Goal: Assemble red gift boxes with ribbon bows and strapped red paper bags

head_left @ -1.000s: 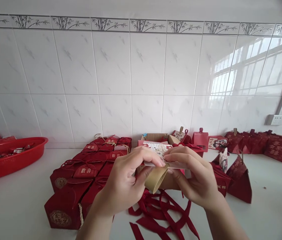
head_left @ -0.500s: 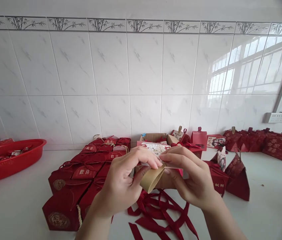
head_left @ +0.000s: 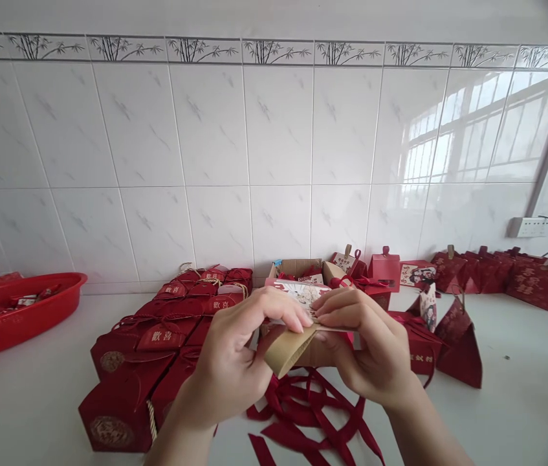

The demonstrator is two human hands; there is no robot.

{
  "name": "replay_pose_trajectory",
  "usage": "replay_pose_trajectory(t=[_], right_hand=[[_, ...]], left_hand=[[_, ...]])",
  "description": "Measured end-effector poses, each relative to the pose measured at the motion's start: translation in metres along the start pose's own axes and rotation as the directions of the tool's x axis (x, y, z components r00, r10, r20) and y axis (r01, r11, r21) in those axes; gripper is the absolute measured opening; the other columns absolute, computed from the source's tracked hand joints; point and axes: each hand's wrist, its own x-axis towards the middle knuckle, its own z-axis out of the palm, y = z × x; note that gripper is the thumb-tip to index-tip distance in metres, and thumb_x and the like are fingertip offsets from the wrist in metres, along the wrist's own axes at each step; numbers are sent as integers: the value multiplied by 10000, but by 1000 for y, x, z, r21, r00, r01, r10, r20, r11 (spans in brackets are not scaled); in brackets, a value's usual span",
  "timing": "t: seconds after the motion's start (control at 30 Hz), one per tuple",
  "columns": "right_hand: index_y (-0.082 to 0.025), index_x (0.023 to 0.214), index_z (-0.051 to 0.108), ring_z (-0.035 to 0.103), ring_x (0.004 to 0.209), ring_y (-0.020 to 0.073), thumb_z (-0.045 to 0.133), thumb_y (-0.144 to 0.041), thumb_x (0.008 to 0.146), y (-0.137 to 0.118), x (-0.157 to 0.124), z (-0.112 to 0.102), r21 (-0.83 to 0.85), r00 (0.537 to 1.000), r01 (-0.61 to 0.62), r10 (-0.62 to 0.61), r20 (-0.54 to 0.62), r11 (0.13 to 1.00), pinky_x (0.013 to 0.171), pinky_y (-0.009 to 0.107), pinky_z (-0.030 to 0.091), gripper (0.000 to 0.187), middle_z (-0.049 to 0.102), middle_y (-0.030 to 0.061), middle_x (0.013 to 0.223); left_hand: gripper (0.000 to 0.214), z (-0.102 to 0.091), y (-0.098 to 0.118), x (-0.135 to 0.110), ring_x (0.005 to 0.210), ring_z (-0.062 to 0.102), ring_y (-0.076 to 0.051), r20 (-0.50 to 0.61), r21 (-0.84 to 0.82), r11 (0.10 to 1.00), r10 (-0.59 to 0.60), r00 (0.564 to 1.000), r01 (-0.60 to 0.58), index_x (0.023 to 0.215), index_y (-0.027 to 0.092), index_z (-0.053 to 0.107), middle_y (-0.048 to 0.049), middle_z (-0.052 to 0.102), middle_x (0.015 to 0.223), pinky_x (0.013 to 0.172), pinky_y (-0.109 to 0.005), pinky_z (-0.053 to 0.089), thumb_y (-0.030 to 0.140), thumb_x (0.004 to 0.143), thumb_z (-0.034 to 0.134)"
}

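Between both hands is a printed card with a pale floral picture and a red edge, with a folded gold ribbon loop sticking out from its near edge toward me. My left hand pinches the base of the loop, thumb below and fingers on top. My right hand grips the card just right of the loop, its fingers curled over the top and thumb underneath. The fingers partly cover where ribbon and card meet. Below the hands, loose dark red ribbons lie tangled on the white table.
Rows of red gift boxes fill the left-middle of the table. A red plastic basin with small packets stands far left. Behind the hands sits an open cardboard box. More red boxes line the tiled wall at right.
The gold loop has swung slightly left and down, and its fold looks flatter. The right fingers have shifted a little on the card, and the view has moved slightly.
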Motion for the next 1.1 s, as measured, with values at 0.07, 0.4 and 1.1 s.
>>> replay_pose_trajectory(t=[0.07,0.4,1.1], right_hand=[[-173,934,557,606,761,181,558,22,787,-2,1,0,-2,1000,14,-14,-15,1000,644,343,574,245,565,53,787],[-181,906,556,605,718,178,575,-15,813,-3,-1,-2,48,999,-38,36,39,998,596,321,552,191,582,56,765],[-185,825,555,586,678,154,607,-104,829,6,-1,3,90,983,-183,181,24,979,585,298,505,96,606,31,729]], left_hand=[[311,-1,1,-1,866,615,-127,18,-14,1000,-10,1000,11,885,208,551,-3,647,916,847,-268,506,-88,789,553],[424,-6,8,-7,1162,560,-152,109,130,987,-107,988,93,1173,260,470,-38,599,1180,985,-255,481,-25,859,470],[618,6,-7,-2,824,654,-147,-32,71,986,-150,988,152,1439,309,324,-19,674,895,831,-277,542,108,902,553]])
